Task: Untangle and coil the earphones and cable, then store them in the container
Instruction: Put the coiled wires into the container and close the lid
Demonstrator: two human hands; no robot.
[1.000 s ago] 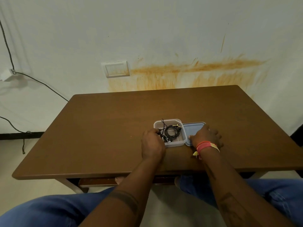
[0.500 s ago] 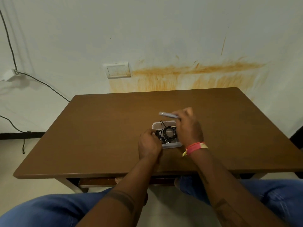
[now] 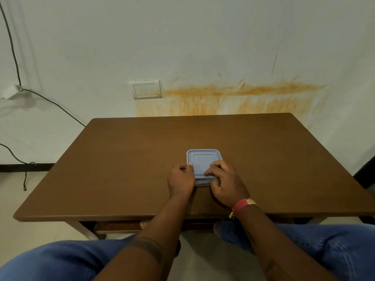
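A small clear container [image 3: 203,182] stands on the brown table [image 3: 125,159], covered by its blue-grey lid [image 3: 203,160]. Only a strip of its near wall shows under the lid. The earphones and cable are hidden beneath the lid. My left hand [image 3: 180,179] grips the container's left side, thumb against the lid's left edge. My right hand [image 3: 225,183] holds the near right corner, its fingers bent down onto the lid and its thumb at the front wall.
The table's near edge runs just in front of my wrists. A wall with a switch plate [image 3: 147,89] and orange stains stands behind the table. A black wire [image 3: 50,102] hangs along the wall at left. My knees sit below the table.
My right hand picked the lid up from the table beside the container, carried it over and set it on top. The coiled cables are now covered. My left hand stayed at the container's left side.
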